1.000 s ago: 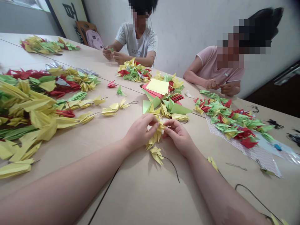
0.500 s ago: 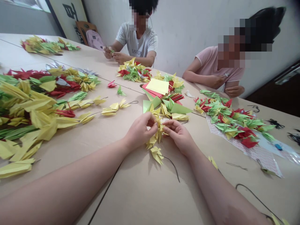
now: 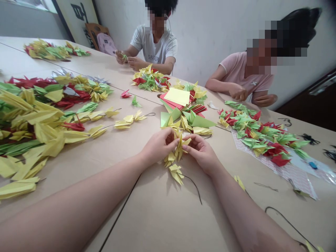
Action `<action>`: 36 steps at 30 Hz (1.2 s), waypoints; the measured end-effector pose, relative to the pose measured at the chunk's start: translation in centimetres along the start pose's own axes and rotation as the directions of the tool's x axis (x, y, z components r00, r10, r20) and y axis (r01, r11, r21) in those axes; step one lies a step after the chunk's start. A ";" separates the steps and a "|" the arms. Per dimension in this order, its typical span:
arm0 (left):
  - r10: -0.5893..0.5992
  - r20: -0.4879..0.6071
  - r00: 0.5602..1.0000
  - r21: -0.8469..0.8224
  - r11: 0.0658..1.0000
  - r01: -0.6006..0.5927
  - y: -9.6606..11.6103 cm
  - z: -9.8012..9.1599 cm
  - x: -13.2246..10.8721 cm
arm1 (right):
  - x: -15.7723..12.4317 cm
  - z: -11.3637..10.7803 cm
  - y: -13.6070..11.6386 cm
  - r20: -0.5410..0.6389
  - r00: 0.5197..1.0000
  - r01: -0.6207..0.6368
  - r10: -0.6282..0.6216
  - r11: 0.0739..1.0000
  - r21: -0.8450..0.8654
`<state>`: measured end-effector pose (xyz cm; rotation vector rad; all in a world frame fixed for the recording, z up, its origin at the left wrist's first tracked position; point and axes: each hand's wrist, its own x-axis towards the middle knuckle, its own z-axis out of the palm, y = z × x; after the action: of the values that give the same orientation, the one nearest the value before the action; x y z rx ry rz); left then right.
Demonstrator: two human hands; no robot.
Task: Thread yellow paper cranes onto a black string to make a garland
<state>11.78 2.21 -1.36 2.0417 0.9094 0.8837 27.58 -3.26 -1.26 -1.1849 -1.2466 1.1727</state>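
Note:
My left hand (image 3: 160, 145) and my right hand (image 3: 201, 151) meet over the middle of the table, thumbs and fingers pinched on a yellow paper crane (image 3: 179, 142). More yellow folded cranes (image 3: 176, 174) trail below it on a dark cord (image 3: 195, 188), whose loose end lies on the table towards me. Just beyond my fingers are further yellow cranes and light green folded paper (image 3: 201, 121). Behind these rests a stack of square sheets (image 3: 176, 96), yellow on top of red. My fingers hide part of the crane.
Heaped strings of yellow, red and green cranes (image 3: 39, 129) cover the left side. Another crane pile (image 3: 262, 133) lies at right, partly on a patterned sheet (image 3: 296, 182). Across the table sit two people, one in a white shirt (image 3: 154, 47), one in pink (image 3: 236, 68).
My hands stay almost in place, with the fingers shifting slightly on the yellow crane. The person in pink has lowered a hand from the chest.

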 end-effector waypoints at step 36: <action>-0.067 0.107 0.992 0.079 0.995 0.059 0.3 -0.2 0.0 | 0.0 0.0 0.0 0.025 1.000 -0.018 0.018 1.000 0.001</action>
<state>11.75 2.06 -1.01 2.0922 0.9543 0.7057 27.54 -3.25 -1.29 -1.1862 -1.2559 1.2043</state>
